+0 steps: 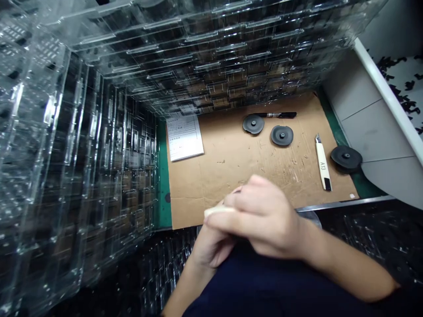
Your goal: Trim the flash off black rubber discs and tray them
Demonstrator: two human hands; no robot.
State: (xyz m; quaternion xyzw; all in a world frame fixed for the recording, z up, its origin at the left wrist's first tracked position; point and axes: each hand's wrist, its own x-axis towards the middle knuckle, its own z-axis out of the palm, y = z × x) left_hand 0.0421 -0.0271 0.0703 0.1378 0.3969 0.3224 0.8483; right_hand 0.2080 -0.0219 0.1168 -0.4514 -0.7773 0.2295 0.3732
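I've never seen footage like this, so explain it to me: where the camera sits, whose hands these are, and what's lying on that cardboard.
This picture comes from a camera worn on a person's head, looking forward and down. There is no machine: these are the person's own bare hands, the left hand and the right hand, pressed together, with something pale showing between them, too hidden to name. Ahead lies a cardboard sheet on a green mat. On the cardboard are a printed paper, two round black discs, a black marker and a cream-handled utility knife. A third disc sits on the green mat. Clear plastic drawer cabinets stand alongside.
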